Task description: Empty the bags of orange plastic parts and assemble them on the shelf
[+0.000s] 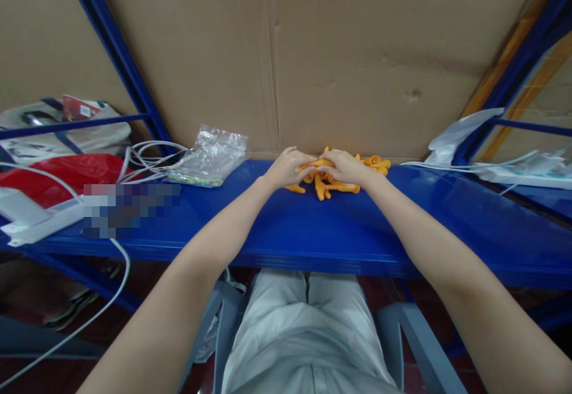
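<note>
A heap of orange plastic pieces (338,186) lies at the back of the blue table, close to the cardboard. Some pieces have forked ends, and others look like round hollow tubes; their exact kind does not show. My left hand (288,167) curls around the heap's left side, thumb toward the middle. From the right, my right hand (343,166) closes over the top of the same heap, its fingers meeting the left ones. Between them is an orange piece (319,163), partly hidden by my fingers. More pieces stick out to the right beyond my right hand.
The blue tabletop (308,227) runs up against a cardboard wall (335,54). To the left are a clear plastic bag (210,158), white cables (152,158), a red bag (67,170) and a white power strip (49,224). Another white power strip (527,173) lies right.
</note>
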The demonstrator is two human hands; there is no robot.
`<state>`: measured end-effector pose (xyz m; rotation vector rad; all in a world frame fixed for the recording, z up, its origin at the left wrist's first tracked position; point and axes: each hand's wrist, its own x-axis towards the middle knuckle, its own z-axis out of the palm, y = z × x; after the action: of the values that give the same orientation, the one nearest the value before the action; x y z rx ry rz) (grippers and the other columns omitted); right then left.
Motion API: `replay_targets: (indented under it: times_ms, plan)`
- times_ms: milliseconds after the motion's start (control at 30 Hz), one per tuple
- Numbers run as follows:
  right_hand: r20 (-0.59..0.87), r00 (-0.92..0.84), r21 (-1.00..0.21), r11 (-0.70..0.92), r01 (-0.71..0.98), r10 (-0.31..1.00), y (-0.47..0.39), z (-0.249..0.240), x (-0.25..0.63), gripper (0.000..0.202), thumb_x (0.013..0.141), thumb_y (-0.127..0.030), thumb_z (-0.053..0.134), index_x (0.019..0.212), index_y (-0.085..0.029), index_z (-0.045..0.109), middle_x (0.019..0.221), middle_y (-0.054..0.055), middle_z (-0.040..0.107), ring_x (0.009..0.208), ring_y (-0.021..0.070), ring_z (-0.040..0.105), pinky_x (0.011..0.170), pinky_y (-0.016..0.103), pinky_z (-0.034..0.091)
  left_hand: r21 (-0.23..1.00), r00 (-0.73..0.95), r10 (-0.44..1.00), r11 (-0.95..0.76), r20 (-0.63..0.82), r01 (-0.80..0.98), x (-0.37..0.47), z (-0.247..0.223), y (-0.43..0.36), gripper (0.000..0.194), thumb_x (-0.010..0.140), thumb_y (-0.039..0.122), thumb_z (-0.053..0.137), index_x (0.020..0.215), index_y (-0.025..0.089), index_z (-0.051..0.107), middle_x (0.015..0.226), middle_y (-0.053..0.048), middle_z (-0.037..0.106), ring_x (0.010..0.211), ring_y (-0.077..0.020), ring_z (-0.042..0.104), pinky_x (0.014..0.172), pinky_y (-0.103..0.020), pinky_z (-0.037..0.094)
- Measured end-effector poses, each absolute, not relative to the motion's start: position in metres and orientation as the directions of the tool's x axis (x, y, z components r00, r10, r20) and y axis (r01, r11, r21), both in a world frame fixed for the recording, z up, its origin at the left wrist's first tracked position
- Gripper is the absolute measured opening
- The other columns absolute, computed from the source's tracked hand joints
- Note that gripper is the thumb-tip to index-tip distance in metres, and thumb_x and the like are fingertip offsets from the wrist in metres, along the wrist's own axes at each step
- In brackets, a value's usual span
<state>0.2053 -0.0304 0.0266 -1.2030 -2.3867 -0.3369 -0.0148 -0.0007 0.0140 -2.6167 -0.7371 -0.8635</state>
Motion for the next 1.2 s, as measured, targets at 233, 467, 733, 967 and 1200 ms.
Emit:
replay_targets:
  times_ms: [233, 467, 733, 967, 1200]
  plan:
    - [0.480, -0.540, -0.028, 0.628, 0.778, 0.691, -0.032, 0.029, 0.206, 0.028, 0.096, -0.034, 0.053, 0.112, -0.018, 0.069, 0.109, 0.013, 0.073, 0.100, 0.0272, 0.064, 0.087, 0.038, 0.047, -0.190, 0.727, 0.329, -0.826, 0.603, 0.531, -0.021, 0.017, 0.005, 0.035, 0.098, 0.041, 0.054, 0.123, 0.024, 0.073, 0.101, -0.008, 0.078, 0.101, -0.0214, 0.070, 0.114, -0.050, 0.037]
    - [0.478, -0.552, -0.017, 0.636, 0.772, 0.683, -0.034, 0.033, 0.202, 0.028, 0.096, -0.034, 0.053, 0.111, -0.017, 0.069, 0.110, 0.014, 0.072, 0.102, 0.0278, 0.064, 0.090, 0.039, 0.046, -0.235, 0.722, 0.299, -0.809, 0.624, 0.539, -0.025, 0.018, 0.008, 0.040, 0.099, 0.049, 0.052, 0.116, 0.020, 0.074, 0.095, -0.009, 0.077, 0.096, -0.0216, 0.070, 0.115, -0.052, 0.036]
    - [0.496, -0.545, 0.011, 0.623, 0.782, 0.676, -0.033, 0.032, 0.203, 0.030, 0.096, -0.032, 0.051, 0.117, -0.020, 0.068, 0.113, 0.013, 0.072, 0.106, 0.0287, 0.061, 0.094, 0.042, 0.045, -0.226, 0.714, 0.292, -0.814, 0.636, 0.535, -0.017, 0.018, -0.001, 0.037, 0.102, 0.039, 0.043, 0.115, 0.021, 0.073, 0.096, -0.008, 0.078, 0.097, -0.0211, 0.069, 0.111, -0.049, 0.040]
    - [0.501, -0.528, 0.052, 0.584, 0.810, 0.686, -0.033, 0.029, 0.201, 0.034, 0.097, -0.030, 0.050, 0.123, -0.017, 0.067, 0.116, 0.014, 0.071, 0.108, 0.0292, 0.060, 0.095, 0.042, 0.044, -0.167, 0.694, 0.322, -0.825, 0.644, 0.539, -0.015, 0.018, 0.002, 0.038, 0.102, 0.042, 0.047, 0.108, 0.018, 0.075, 0.096, -0.010, 0.079, 0.090, -0.0210, 0.069, 0.092, -0.039, 0.047]
    - [0.511, -0.523, 0.110, 0.552, 0.827, 0.682, -0.036, 0.031, 0.198, 0.033, 0.098, -0.028, 0.047, 0.121, -0.016, 0.068, 0.114, 0.015, 0.072, 0.106, 0.0297, 0.059, 0.090, 0.040, 0.040, -0.068, 0.640, 0.353, -0.841, 0.682, 0.536, -0.012, 0.017, 0.004, 0.039, 0.100, 0.045, 0.050, 0.102, 0.017, 0.076, 0.090, -0.008, 0.079, 0.080, -0.0196, 0.069, 0.082, -0.034, 0.049]
